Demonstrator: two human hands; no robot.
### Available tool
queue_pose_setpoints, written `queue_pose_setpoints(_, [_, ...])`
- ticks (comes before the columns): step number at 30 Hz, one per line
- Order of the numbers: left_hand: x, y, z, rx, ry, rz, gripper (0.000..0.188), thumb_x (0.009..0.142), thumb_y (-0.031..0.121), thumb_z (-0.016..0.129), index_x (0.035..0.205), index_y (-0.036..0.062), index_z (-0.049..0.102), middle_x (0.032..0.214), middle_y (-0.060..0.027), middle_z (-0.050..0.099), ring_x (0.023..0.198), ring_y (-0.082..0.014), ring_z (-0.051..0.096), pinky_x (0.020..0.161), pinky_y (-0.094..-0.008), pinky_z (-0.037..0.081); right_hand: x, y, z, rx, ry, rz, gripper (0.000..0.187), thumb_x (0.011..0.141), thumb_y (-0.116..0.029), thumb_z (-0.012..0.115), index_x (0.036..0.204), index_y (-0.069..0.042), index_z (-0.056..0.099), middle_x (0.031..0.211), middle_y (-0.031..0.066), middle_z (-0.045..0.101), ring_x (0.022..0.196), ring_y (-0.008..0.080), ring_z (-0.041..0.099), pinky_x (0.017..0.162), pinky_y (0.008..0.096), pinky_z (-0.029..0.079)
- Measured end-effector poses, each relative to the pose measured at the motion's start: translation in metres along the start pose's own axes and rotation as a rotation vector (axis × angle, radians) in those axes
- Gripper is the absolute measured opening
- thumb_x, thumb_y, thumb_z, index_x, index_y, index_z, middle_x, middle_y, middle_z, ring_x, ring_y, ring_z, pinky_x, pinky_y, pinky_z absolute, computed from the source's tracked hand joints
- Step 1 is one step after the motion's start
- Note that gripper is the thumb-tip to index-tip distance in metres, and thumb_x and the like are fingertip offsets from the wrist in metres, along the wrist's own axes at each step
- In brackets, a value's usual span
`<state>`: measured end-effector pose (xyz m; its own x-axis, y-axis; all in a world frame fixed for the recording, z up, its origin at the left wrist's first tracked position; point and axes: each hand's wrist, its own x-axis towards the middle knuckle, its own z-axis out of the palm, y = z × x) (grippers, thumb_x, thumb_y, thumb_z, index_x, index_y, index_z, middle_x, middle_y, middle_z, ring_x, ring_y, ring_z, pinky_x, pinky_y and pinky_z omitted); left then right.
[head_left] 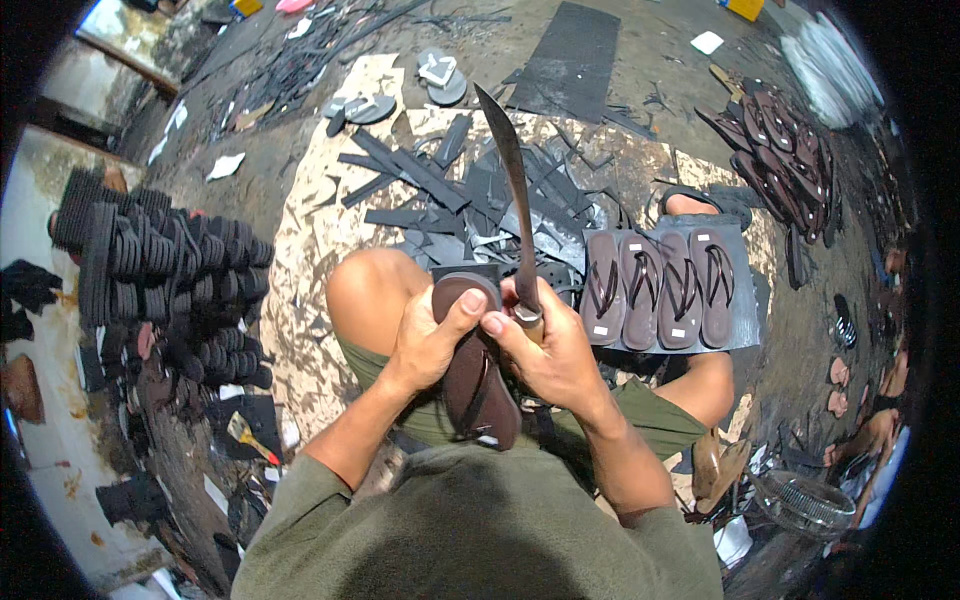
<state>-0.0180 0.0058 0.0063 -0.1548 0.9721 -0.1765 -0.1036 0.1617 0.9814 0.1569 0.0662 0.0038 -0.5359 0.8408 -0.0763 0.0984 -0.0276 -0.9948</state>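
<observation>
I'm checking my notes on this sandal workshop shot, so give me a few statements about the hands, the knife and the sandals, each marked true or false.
1. The right hand grips a long curved knife with its blade pointing away from the person. True.
2. The left hand holds a brown sandal upright over the lap. True.
3. The four sandals on the grey sheet are bright yellow. False: they are brown with dark straps.
4. The knife lies flat on the floor. False: it is held up in the right hand, against the sandal's top edge.
5. Dark stacked soles stand to the person's left. True.
</observation>
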Motion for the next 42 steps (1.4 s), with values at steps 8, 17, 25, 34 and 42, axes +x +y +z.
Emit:
queue_pose_setpoints(8, [-0.021, -0.013, -0.015, -0.124, 0.053, -0.217, 0.043, 0.102, 0.049, 0.065, 0.104, 0.0055, 0.061, 0.091, 0.0032, 0.06, 0.08, -0.0064, 0.054, 0.072, -0.0243, 0.046, -0.07, 0.099, -0.008, -0.597, 0.049, -0.256, 0.042, 0.075, 0.006, 0.074, 0.114, -0.003, 0.063, 0.099, 0.0177, 0.066, 0.085, 0.0379, 0.068, 0.074, 0.0404, 0.056])
queue_pose_setpoints(17, [-0.029, -0.003, -0.017, 0.046, -0.082, -0.139, 0.053, 0.096, 0.048, 0.072, 0.115, -0.0007, 0.066, 0.102, -0.0028, 0.068, 0.095, -0.0127, 0.061, 0.087, -0.0304, 0.051, -0.01, 0.017, -0.033, -0.753, -0.261, -0.257, 0.038, 0.08, -0.01, 0.076, 0.114, -0.009, 0.058, 0.091, 0.0159, 0.061, 0.083, 0.0402, 0.068, 0.069, 0.0508, 0.056])
queue_pose_setpoints(25, [-0.031, 0.008, -0.013, 0.059, -0.272, -0.226, 0.048, 0.093, 0.045, 0.076, 0.112, 0.0011, 0.067, 0.101, -0.0024, 0.068, 0.093, -0.0127, 0.061, 0.085, -0.0309, 0.052, 0.032, -0.036, -0.046, -0.675, -0.649, -0.29, 0.028, 0.083, -0.014, 0.073, 0.107, -0.003, 0.064, 0.091, 0.0218, 0.071, 0.087, 0.0433, 0.07, 0.073, 0.0532, 0.057])
queue_pose_setpoints(34, [-0.018, -0.003, -0.014, 0.033, -0.467, -0.314, 0.061, 0.097, 0.047, 0.07, 0.132, -0.0013, 0.057, 0.11, -0.005, 0.066, 0.102, -0.0123, 0.061, 0.091, -0.0292, 0.05, 0.056, -0.053, -0.085, -0.557, -0.857, -0.132, 0.047, 0.09, -0.016, 0.065, 0.135, -0.005, 0.058, 0.068, 0.0205, 0.067, 0.067, 0.037, 0.07, 0.067, 0.0471, 0.055])
queue_pose_setpoints(42, [0.011, -0.012, 0.031, -0.831, -0.245, 0.339, 0.101, 0.084, 0.08, 0.062, 0.157, 0.0141, 0.039, 0.159, -0.0098, 0.044, 0.144, -0.034, 0.041, 0.12, -0.0575, 0.032, -0.009, 0.01, -0.067, -0.271, 0.158, -0.139, 0.064, 0.081, 0.012, 0.064, 0.143, -0.001, 0.054, 0.133, 0.0189, 0.066, 0.115, 0.0277, 0.068, 0.101, 0.035, 0.051])
